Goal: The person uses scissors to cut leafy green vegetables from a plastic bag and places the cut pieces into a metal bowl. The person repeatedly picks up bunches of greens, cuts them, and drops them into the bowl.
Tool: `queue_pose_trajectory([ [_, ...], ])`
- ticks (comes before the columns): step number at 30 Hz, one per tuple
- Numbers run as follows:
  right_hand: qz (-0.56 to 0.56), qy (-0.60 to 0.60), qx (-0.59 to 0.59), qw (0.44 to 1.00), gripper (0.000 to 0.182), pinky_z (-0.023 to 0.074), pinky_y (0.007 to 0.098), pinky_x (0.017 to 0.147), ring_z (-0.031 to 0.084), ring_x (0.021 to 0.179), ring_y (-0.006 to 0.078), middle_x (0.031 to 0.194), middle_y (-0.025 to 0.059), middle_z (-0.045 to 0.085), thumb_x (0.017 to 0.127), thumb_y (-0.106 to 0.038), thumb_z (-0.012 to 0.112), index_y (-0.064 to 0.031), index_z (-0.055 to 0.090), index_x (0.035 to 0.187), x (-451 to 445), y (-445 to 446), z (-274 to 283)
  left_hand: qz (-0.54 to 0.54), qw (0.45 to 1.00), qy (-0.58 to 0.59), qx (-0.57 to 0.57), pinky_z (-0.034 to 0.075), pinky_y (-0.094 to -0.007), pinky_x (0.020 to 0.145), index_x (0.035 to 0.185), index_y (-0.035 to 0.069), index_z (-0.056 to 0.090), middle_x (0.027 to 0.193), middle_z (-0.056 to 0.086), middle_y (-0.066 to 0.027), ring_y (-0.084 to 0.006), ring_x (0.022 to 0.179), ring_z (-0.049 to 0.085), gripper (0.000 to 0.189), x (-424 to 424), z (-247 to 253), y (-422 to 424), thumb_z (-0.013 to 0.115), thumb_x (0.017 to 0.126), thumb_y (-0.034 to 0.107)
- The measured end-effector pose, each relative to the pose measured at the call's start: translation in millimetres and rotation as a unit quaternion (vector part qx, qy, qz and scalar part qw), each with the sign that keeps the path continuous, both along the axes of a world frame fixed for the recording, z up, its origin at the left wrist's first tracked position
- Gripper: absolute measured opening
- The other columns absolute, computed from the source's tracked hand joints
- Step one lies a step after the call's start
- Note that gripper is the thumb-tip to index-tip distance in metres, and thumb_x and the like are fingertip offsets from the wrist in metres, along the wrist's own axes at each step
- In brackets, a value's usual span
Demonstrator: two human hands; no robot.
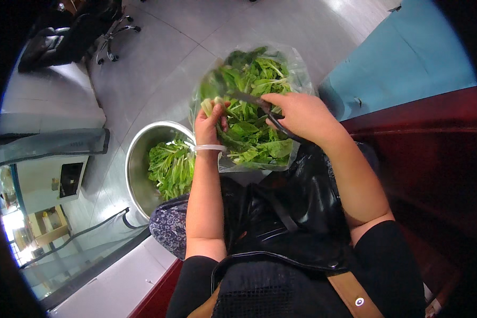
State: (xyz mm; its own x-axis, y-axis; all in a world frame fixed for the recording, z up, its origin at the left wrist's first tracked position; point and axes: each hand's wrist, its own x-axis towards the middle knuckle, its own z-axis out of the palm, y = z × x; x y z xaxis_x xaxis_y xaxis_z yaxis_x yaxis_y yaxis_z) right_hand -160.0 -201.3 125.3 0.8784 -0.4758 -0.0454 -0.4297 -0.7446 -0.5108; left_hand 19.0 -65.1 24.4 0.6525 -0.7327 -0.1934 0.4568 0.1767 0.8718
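My left hand [210, 123] grips a few leafy green stalks, their pale cut ends [207, 106] standing above my fingers. A white bangle [210, 148] circles that wrist. In my right hand [304, 115] is a pair of dark scissors [276, 122], its blades pointing left towards the stalks and partly blurred by motion. Beneath both hands lies a clear plastic bag [302, 73], spread wide and filled with leafy greens [262, 85]. To the left, a round steel basin [137, 159] contains more greens [171, 169]; my left forearm hides part of its right side.
A black apron [286, 206] covers my lap, and patterned fabric [169, 224] touches the basin's near edge. On the right stand a light-blue panel [405, 63] and dark red furniture [413, 159]. A wheeled chair [79, 35] is at upper left on the grey tiled floor [163, 59].
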Motion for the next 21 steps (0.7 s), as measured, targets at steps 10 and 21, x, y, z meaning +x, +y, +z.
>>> queue_pose_trajectory([
  [10, 0.019, 0.029, -0.006, 0.999, 0.034, 0.0487, 0.0412, 0.064, 0.061, 0.075, 0.0305, 0.077, 0.0132, 0.063, 0.072, -0.02, 0.062, -0.0173, 0.06, 0.106, 2, 6, 1, -0.049, 0.997, -0.021, 0.052, 0.036, -0.0193, 0.043, 0.09, 0.005, 0.057, 0.084, 0.065, -0.009, -0.0068, 0.049, 0.044, 0.017, 0, 15, 2, 0.066, 0.081, 0.017],
  [21, 0.054, 0.072, 0.016, 0.996, 0.031, 0.0475, 0.0414, 0.065, 0.061, 0.077, 0.0311, 0.078, 0.0127, 0.063, 0.072, -0.021, 0.063, -0.0169, 0.061, 0.103, 7, 8, 9, -0.058, 0.994, -0.035, 0.088, 0.035, -0.0193, 0.045, 0.095, 0.003, 0.059, 0.081, 0.065, -0.0072, -0.006, 0.051, 0.044, 0.022, 9, 23, 14, 0.066, 0.08, 0.018],
])
